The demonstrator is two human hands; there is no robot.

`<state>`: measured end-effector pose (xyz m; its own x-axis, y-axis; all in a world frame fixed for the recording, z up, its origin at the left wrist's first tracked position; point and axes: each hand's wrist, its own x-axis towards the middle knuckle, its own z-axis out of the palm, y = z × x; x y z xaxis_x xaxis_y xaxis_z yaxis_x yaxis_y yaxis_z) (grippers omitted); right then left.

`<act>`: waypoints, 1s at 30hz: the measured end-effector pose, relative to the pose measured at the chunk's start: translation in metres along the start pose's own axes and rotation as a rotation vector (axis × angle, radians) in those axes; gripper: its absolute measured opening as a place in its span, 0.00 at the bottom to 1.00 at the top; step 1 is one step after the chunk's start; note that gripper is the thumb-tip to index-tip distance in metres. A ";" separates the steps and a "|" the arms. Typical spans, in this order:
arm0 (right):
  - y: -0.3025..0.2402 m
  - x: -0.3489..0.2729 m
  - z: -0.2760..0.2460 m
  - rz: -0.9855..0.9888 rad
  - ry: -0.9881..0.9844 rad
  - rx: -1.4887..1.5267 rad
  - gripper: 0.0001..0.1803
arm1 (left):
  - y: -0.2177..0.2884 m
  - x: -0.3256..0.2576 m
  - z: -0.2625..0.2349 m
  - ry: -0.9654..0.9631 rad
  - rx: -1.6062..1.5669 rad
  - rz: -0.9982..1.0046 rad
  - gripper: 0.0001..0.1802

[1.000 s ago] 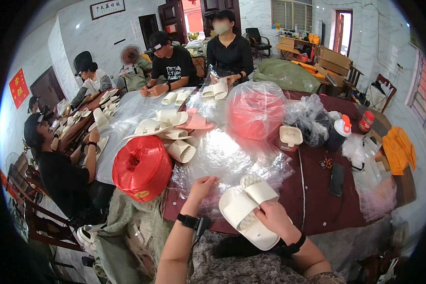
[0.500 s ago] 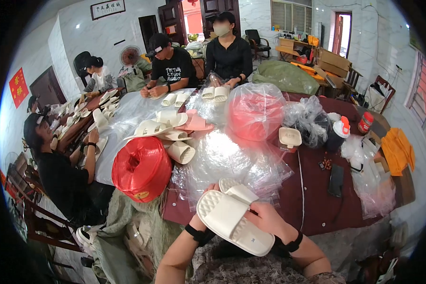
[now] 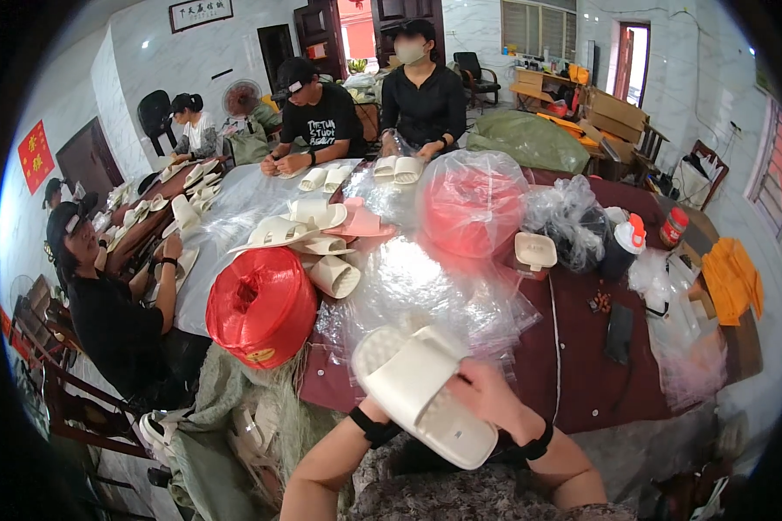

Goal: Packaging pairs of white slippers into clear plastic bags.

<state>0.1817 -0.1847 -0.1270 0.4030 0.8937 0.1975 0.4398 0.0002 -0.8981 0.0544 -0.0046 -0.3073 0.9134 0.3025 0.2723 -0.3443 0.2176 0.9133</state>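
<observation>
One co-worker in black (image 3: 113,326) sits at the far left, beyond one red roll (image 3: 261,308) on the near left of the table (image 3: 599,382). Next comes a pile of pale slippers (image 3: 300,230), overlapping too much for a sure count, and behind it one pale pair (image 3: 324,180) side by side. One pink slipper (image 3: 365,219) touches the pile's right side. Below these, the left hand (image 3: 373,412) is mostly hidden behind the slipper (image 3: 419,395), so I cannot tell its grip. That slipper is up off the table at the near edge, between the two hands, its long axis slanting from upper left to lower right: toe up-left and away from the person, heel down-right toward the body. A second slipper seems to lie behind it, largely covered. The right hand (image 3: 493,398) grips its right side by the strap. One more pale pair (image 3: 397,169) lies farther off, left of one bagged roll (image 3: 471,204). Rightward are one tub (image 3: 536,250), one phone (image 3: 618,334), one cup (image 3: 624,246) and one jar (image 3: 674,226)
</observation>
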 end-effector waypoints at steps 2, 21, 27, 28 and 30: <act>-0.009 0.002 0.015 -0.081 -0.143 0.140 0.14 | -0.009 -0.002 -0.007 0.016 0.020 0.003 0.28; 0.068 -0.007 -0.029 0.096 0.104 -0.399 0.16 | 0.098 0.038 0.007 0.198 1.460 -0.064 0.13; 0.073 -0.015 -0.033 0.019 0.058 -0.391 0.14 | 0.091 0.041 -0.023 0.215 0.990 -0.309 0.11; 0.072 -0.016 -0.034 0.013 0.050 -0.411 0.14 | 0.093 0.042 -0.024 0.234 0.922 -0.343 0.12; 0.071 -0.016 -0.035 0.028 0.039 -0.409 0.14 | 0.094 0.044 -0.024 0.250 0.857 -0.377 0.12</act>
<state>0.2343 -0.2150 -0.1802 0.4464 0.8729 0.1969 0.7074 -0.2095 -0.6750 0.0567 0.0509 -0.2169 0.8246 0.5619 -0.0652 0.3272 -0.3796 0.8653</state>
